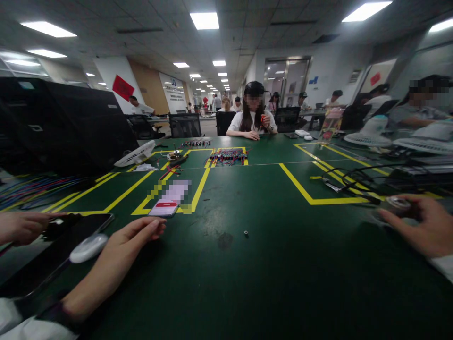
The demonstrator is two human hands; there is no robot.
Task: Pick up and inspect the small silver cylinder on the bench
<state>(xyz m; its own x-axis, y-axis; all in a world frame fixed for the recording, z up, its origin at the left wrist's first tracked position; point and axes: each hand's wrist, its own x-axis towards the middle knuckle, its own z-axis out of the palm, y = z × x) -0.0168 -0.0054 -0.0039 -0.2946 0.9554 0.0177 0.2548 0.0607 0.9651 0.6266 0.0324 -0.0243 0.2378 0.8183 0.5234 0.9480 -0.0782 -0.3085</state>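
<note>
My left hand lies flat on the green table, fingers stretched out and holding nothing. Its fingertips point at a small card with a red band just beyond them. Beside my wrist a white oval object rests on a dark tablet. My right hand is at the right edge, its fingers curled round a small round grey object. A tiny black ring sits alone on the table between my hands.
Another person's hand at the far left holds something black over the tablet. Yellow tape boxes mark the table. Black cables lie at right, coloured wires mid-table, a black case at left. A person sits opposite.
</note>
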